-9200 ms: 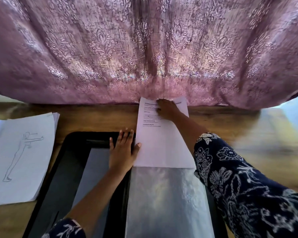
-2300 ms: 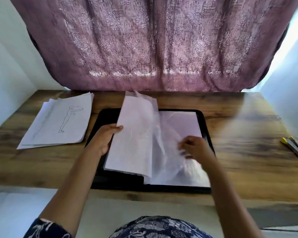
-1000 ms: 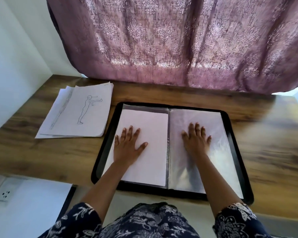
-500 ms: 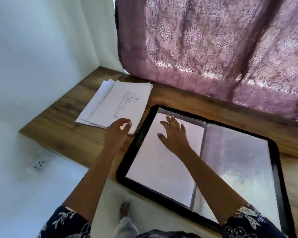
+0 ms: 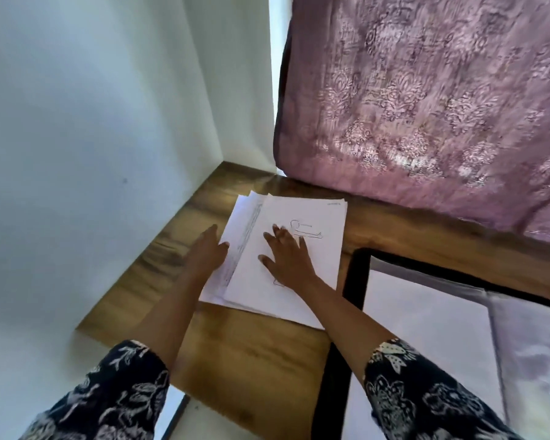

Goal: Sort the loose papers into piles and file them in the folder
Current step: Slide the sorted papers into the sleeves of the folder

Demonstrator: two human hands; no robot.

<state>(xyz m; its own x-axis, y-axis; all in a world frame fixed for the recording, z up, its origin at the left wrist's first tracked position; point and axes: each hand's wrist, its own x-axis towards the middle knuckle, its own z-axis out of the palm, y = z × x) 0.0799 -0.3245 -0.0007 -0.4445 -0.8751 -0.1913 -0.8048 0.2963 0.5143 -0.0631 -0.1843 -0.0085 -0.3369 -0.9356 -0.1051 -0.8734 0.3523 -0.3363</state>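
The pile of loose papers [image 5: 315, 217] is lying on the tabletop [image 5: 251, 360] just left of the open folder [image 5: 354, 290], with its long axis running away from the person. The right hand [image 5: 288, 260] is pressing flat on the top sheet with fingers spread, gripping nothing. The left hand [image 5: 205, 254], fingers straight and likewise empty, is touching the pile's left edge.

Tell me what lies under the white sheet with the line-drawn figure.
More white paper sheets, their edges fanned out leftward, on the brown wooden desk. Their faces are covered; count unclear.
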